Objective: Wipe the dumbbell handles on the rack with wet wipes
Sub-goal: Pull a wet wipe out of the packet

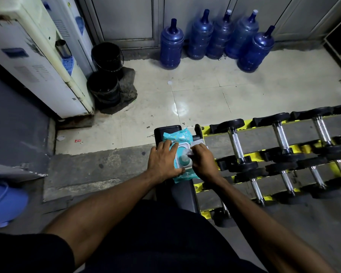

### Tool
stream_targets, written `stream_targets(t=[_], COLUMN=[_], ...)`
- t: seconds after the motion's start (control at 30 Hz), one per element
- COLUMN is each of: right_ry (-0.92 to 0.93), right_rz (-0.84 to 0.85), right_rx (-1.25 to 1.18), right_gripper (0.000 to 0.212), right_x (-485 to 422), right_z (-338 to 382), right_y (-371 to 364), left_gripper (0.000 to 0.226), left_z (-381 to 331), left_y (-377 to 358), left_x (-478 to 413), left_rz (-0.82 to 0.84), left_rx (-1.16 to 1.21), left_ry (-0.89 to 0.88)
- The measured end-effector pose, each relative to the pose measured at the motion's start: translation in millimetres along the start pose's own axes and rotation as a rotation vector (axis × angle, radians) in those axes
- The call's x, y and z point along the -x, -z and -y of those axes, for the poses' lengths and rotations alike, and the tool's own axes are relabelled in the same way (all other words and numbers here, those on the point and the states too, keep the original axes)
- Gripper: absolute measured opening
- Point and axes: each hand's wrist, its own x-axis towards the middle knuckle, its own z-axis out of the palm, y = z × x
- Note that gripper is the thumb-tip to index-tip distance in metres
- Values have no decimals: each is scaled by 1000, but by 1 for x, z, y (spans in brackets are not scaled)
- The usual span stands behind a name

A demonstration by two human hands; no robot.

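Note:
A teal pack of wet wipes (182, 136) lies on a black padded bench (166, 130) just left of the dumbbell rack (264, 136). My left hand (162, 161) lies on the pack's left side, fingers spread over it and thumb at its near edge. My right hand (202, 161) pinches a white wipe (189, 152) at the pack's open lid. Black dumbbells with chrome handles (235, 143) sit in rows on the yellow and grey rack to the right.
Several blue water jugs (215, 38) stand against the far wall. Two black buckets (106, 75) sit beside a white water dispenser (37, 62) at the left. A pale tiled floor (205, 95) lies between them and the rack.

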Motion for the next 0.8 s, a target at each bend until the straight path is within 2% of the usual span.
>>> stream_targets(t=[0.07, 0.2, 0.23, 0.33, 0.47, 0.6, 0.7, 0.8], right_ry=[7, -1, -16, -56, 7, -15, -13, -81], right_rz=[-2, 181, 212, 179, 59, -21, 46, 146], right_rx=[-8, 69, 88, 58, 6, -178, -237, -148], right_gripper=[8, 47, 50, 33, 21, 6, 17, 27], right_x=[3, 6, 6, 2, 1, 7, 12, 7], right_z=[-4, -4, -4, -1, 0, -3, 3, 10], right_y=[2, 1, -1, -3, 4, 6, 10, 11], left_gripper=[104, 103, 103, 103, 105, 104, 103, 103], left_z=[-1, -2, -2, -2, -1, -1, -2, -2], left_y=[0, 0, 0, 1, 1, 2, 2, 2], left_x=[0, 0, 0, 0, -1, 0, 0, 0], left_rz=[-4, 0, 1, 7, 14, -4, -12, 0], left_rx=[6, 3, 1, -4, -6, -8, -6, -1], left_ry=[2, 1, 1, -1, -4, -11, -11, -15])
